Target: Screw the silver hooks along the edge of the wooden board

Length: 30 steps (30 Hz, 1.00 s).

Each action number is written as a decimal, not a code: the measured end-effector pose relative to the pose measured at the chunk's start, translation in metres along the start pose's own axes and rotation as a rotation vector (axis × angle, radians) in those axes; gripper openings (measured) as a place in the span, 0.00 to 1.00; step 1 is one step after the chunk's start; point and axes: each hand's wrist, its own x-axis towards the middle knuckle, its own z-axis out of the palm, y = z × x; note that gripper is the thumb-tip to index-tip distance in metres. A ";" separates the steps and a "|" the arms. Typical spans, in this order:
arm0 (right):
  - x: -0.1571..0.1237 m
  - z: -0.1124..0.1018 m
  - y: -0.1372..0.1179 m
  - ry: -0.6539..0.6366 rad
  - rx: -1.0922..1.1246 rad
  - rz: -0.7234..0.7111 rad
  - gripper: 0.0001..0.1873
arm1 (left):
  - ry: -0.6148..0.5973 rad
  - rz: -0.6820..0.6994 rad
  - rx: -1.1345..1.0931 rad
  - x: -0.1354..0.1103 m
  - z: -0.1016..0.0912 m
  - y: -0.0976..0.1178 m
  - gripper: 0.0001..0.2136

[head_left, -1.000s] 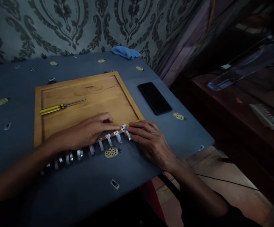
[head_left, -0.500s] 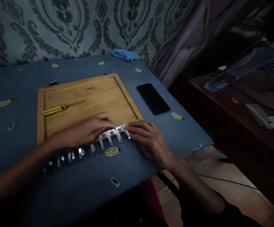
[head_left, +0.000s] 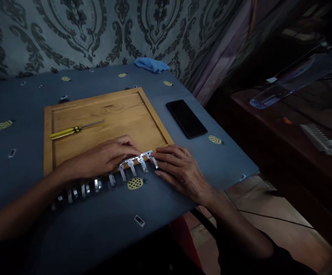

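Note:
A silvery metal strip with several curved hooks (head_left: 131, 163) lies along the near edge of a framed wooden board (head_left: 97, 108); the hooks hang over that edge. My left hand (head_left: 110, 156) rests across the board, its fingers closed and the fingertips pressed to the strip near its right part. At the strip's right end, my right hand (head_left: 180, 168) has bent fingers closed against the strip and the board's near right corner. On the board, left of centre, lies a screwdriver with a yellow and black handle (head_left: 65, 133). The strip's left part is partly hidden behind my left forearm.
A black phone (head_left: 186, 118) lies right of the board. Farther back is a blue cloth (head_left: 151, 65) on the patterned tablecloth (head_left: 97, 229). A dark red table (head_left: 257, 114) at the right holds a clear plastic bottle (head_left: 272, 93) and cables.
My right thumb has shifted slightly down and away from the other fingers. The view has tilted a little; the strip, board and left hand stay in place.

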 end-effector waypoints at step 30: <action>0.003 -0.002 -0.001 -0.004 -0.009 0.008 0.11 | -0.020 0.028 -0.006 0.000 -0.001 -0.001 0.16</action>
